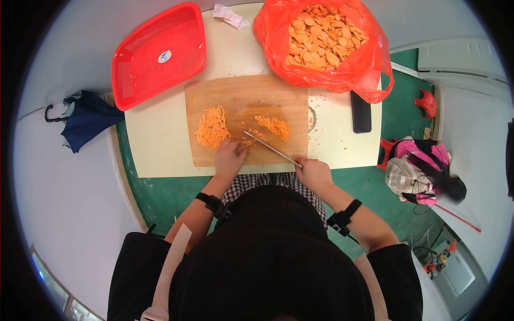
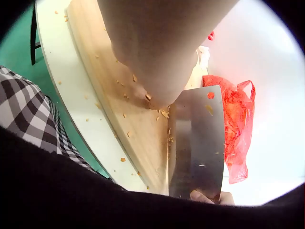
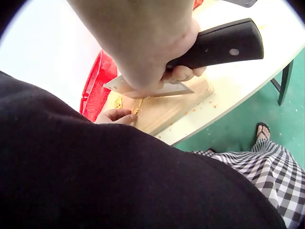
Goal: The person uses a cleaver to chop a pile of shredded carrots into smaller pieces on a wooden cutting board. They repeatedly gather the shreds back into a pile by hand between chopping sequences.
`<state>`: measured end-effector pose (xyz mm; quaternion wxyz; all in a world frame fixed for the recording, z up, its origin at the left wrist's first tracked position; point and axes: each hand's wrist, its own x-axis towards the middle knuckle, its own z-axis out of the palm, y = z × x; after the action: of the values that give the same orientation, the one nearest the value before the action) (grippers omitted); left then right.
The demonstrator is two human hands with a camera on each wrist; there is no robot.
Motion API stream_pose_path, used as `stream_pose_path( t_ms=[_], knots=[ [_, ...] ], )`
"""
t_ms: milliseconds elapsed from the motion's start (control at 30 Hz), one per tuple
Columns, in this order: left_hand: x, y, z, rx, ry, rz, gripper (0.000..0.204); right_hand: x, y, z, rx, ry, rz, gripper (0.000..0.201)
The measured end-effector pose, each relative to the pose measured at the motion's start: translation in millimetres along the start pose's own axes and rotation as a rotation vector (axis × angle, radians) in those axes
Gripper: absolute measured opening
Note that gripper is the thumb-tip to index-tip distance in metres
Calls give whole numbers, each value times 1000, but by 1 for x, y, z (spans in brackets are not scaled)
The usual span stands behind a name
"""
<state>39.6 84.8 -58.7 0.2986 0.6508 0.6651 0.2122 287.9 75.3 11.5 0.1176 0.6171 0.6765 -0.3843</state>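
On the wooden cutting board (image 1: 241, 96) lie a larger pile of carrot shreds (image 1: 212, 128) at the left and a smaller pile of carrot slices and strips (image 1: 274, 127) right of the middle. My right hand (image 1: 316, 175) grips the black handle (image 3: 219, 45) of a cleaver (image 2: 198, 138). Its blade slants across the board, tip toward the left. My left hand (image 1: 230, 159) is at the board's front edge, fingers lightly bent, fingertips at a few loose strips (image 1: 246, 143) near the blade tip. In the left wrist view, its fingertips are partly hidden behind the hand.
A red plastic basket (image 1: 160, 80) stands back left. The red bag (image 1: 273, 48) at the back right holds many carrot slices (image 1: 326, 37). A phone (image 1: 361, 112) lies on the table's right side, a crumpled paper (image 1: 230, 16) at the back. Another person (image 1: 423, 168) is off to the right.
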Motion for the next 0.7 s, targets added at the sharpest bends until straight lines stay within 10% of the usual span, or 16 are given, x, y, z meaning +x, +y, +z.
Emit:
stream_pose_path(
  t_ms=[700],
  knots=[
    [9,6,14,77,43,22,11,21,-13,6,93,33,-17,19]
  ],
)
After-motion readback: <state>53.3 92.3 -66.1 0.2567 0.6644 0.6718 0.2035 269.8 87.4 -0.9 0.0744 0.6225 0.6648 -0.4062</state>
